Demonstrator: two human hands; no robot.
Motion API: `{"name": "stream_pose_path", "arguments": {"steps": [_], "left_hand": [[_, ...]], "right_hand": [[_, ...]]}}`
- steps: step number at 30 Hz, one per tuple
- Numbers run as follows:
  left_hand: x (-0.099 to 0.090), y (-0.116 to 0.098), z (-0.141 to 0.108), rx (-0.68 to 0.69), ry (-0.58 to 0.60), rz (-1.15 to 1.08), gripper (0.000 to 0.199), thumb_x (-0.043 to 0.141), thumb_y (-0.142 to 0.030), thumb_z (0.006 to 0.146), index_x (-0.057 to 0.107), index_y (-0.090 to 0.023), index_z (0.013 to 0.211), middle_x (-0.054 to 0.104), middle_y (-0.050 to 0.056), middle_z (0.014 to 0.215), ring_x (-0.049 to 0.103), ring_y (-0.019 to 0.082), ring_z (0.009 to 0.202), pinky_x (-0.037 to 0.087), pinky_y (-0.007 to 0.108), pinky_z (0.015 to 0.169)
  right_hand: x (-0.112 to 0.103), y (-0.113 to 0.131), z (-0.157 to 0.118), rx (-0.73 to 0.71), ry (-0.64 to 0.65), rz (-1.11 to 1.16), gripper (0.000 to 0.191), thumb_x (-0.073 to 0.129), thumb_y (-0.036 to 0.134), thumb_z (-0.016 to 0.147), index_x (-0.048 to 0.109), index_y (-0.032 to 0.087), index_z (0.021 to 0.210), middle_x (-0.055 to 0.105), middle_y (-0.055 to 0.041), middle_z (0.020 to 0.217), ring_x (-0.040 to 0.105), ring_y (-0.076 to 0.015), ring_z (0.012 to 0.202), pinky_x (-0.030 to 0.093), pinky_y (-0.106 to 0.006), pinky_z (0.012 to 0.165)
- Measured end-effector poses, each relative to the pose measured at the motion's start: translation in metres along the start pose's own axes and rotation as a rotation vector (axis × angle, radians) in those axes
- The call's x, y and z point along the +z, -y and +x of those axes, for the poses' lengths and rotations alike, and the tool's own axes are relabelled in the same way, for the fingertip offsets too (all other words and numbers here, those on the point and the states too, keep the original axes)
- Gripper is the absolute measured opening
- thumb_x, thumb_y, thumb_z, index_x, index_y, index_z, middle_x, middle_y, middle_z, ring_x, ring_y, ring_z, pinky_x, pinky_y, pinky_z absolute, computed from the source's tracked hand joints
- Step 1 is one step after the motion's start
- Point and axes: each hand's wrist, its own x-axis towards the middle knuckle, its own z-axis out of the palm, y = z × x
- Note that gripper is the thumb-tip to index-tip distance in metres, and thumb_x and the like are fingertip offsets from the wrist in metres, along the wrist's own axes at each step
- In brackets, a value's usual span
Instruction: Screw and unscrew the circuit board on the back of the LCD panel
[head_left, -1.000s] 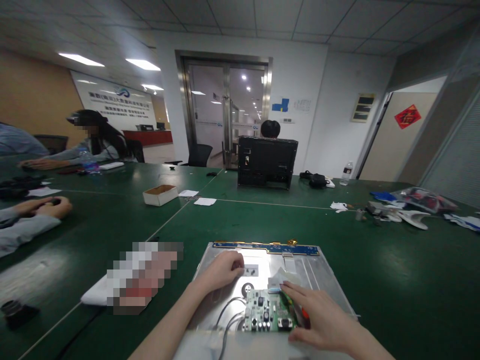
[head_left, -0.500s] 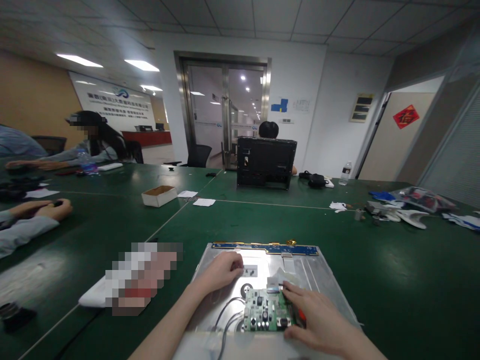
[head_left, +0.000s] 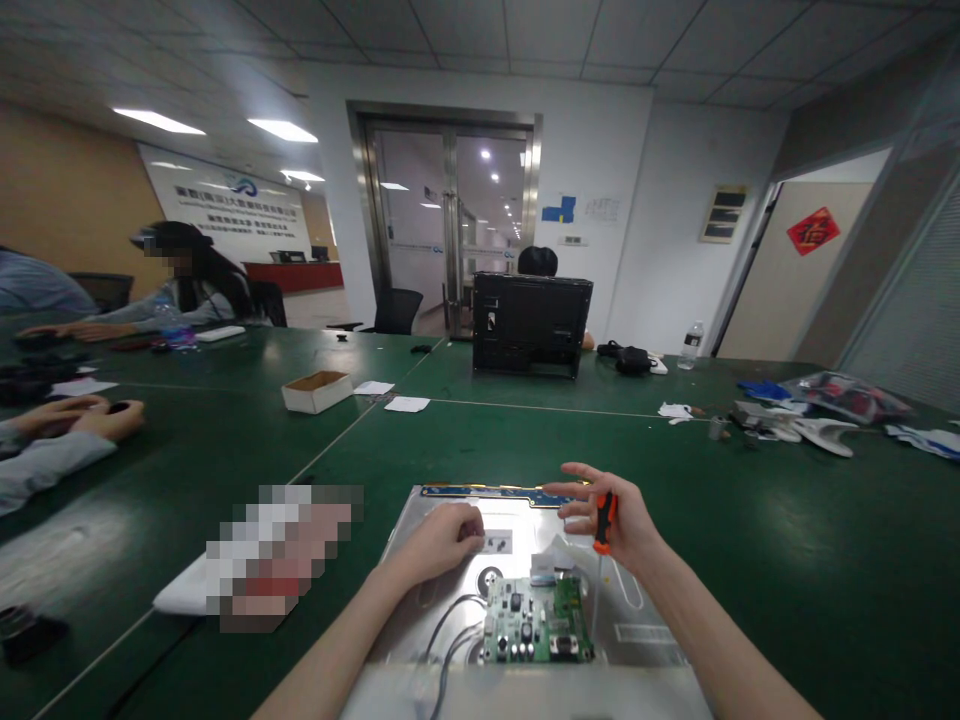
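- Where the green table [head_left: 450,440] extends to the far left, another person's hands [head_left: 109,420] hold a small dark object.
- Open white box [head_left: 319,392], farther back, well apart from those hands.
- Left hand [head_left: 450,538]: resting on the metal panel [head_left: 630,652], fingers curled; whether they grip anything cannot be told.
- Dark cables [head_left: 448,662] run over the panel beside the green circuit board [head_left: 529,620], which lies on the near part of the panel.
- Right hand [head_left: 619,515]: above the panel's right side, closed on the orange-and-black screwdriver [head_left: 604,522], other fingers extended; shaft pointing down, just right of the board.
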Motion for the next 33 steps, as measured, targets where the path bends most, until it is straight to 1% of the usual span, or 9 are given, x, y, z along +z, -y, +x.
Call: {"name": "stream_pose_path", "arguments": {"steps": [4, 8, 11, 13, 17, 21, 24, 28, 33], "left_hand": [[0.000, 0.000, -0.001, -0.004, -0.001, -0.005, 0.015, 0.052, -0.027, 0.076, 0.063, -0.017, 0.078, 0.064, 0.004, 0.079, 0.056, 0.019, 0.074, 0.037, 0.026, 0.064], [0.000, 0.000, -0.001, 0.008, -0.010, -0.014, 0.013, 0.053, -0.026, 0.075, 0.063, -0.017, 0.076, 0.063, 0.003, 0.078, 0.056, 0.018, 0.072, 0.037, 0.025, 0.063], [0.000, 0.000, -0.001, 0.003, -0.019, -0.016, 0.013, 0.053, -0.025, 0.076, 0.063, -0.017, 0.076, 0.063, 0.003, 0.077, 0.056, 0.018, 0.071, 0.037, 0.026, 0.063], [0.000, -0.001, -0.001, 0.004, -0.019, -0.020, 0.012, 0.054, -0.025, 0.076, 0.063, -0.017, 0.076, 0.063, 0.003, 0.076, 0.056, 0.018, 0.071, 0.037, 0.026, 0.064], [0.000, 0.000, -0.001, 0.006, -0.023, -0.025, 0.010, 0.053, -0.023, 0.076, 0.061, -0.017, 0.074, 0.062, 0.002, 0.075, 0.056, 0.018, 0.071, 0.038, 0.026, 0.065], [0.001, 0.003, 0.000, 0.003, -0.120, -0.016, 0.006, 0.054, -0.020, 0.073, 0.059, -0.018, 0.076, 0.063, 0.004, 0.084, 0.056, 0.021, 0.081, 0.041, 0.028, 0.074], [0.001, 0.007, 0.001, 0.016, -0.174, -0.065, 0.015, 0.057, -0.019, 0.071, 0.059, -0.017, 0.085, 0.063, 0.006, 0.094, 0.056, 0.023, 0.090, 0.042, 0.031, 0.081], [0.004, 0.012, 0.005, 0.049, -0.146, -0.145, 0.018, 0.059, -0.021, 0.073, 0.062, -0.017, 0.090, 0.064, 0.007, 0.098, 0.056, 0.023, 0.095, 0.041, 0.033, 0.087], [0.007, 0.014, 0.008, 0.066, -0.136, -0.193, 0.008, 0.058, -0.020, 0.074, 0.065, -0.017, 0.077, 0.064, 0.007, 0.096, 0.056, 0.023, 0.095, 0.040, 0.032, 0.089]], "right_hand": [[-0.010, -0.015, 0.012, 0.115, 0.022, -0.013, 0.035, 0.049, 0.032, 0.069, 0.063, 0.011, 0.093, 0.070, -0.0121, 0.070, 0.059, -0.0176, 0.049, 0.045, -0.026, 0.042], [-0.017, -0.035, 0.015, 0.134, 0.031, -0.050, 0.027, 0.049, 0.035, 0.066, 0.063, 0.013, 0.071, 0.059, -0.0049, 0.047, 0.047, -0.0121, 0.036, 0.032, -0.020, 0.034], [-0.018, -0.046, 0.017, 0.145, 0.046, -0.071, 0.024, 0.049, 0.034, 0.061, 0.059, 0.014, 0.055, 0.052, -0.0045, 0.038, 0.042, -0.0099, 0.031, 0.024, -0.019, 0.032], [-0.017, -0.050, 0.018, 0.145, 0.057, -0.075, 0.025, 0.048, 0.035, 0.059, 0.058, 0.014, 0.052, 0.051, -0.0056, 0.036, 0.040, -0.0098, 0.030, 0.021, -0.020, 0.031], [-0.016, -0.052, 0.019, 0.093, 0.049, -0.052, 0.027, 0.048, 0.037, 0.061, 0.060, 0.013, 0.055, 0.049, -0.0035, 0.034, 0.037, -0.0092, 0.030, 0.019, -0.020, 0.031], [-0.021, -0.050, 0.022, 0.057, 0.020, -0.026, 0.027, 0.050, 0.037, 0.065, 0.060, 0.013, 0.058, 0.047, 0.0000, 0.034, 0.027, -0.0063, 0.028, 0.012, -0.020, 0.030], [-0.026, -0.049, 0.024, 0.051, 0.003, -0.019, 0.024, 0.051, 0.035, 0.065, 0.060, 0.014, 0.059, 0.047, 0.0011, 0.034, 0.023, -0.0051, 0.026, 0.009, -0.020, 0.029], [-0.028, -0.049, 0.026, 0.050, -0.008, -0.016, 0.023, 0.051, 0.034, 0.067, 0.060, 0.014, 0.059, 0.048, 0.0015, 0.035, 0.025, -0.0049, 0.026, 0.011, -0.019, 0.029], [-0.029, -0.050, 0.030, 0.040, -0.024, -0.028, 0.025, 0.052, 0.037, 0.066, 0.062, 0.013, 0.062, 0.048, 0.0019, 0.035, 0.024, -0.0049, 0.026, 0.009, -0.020, 0.029]]}}
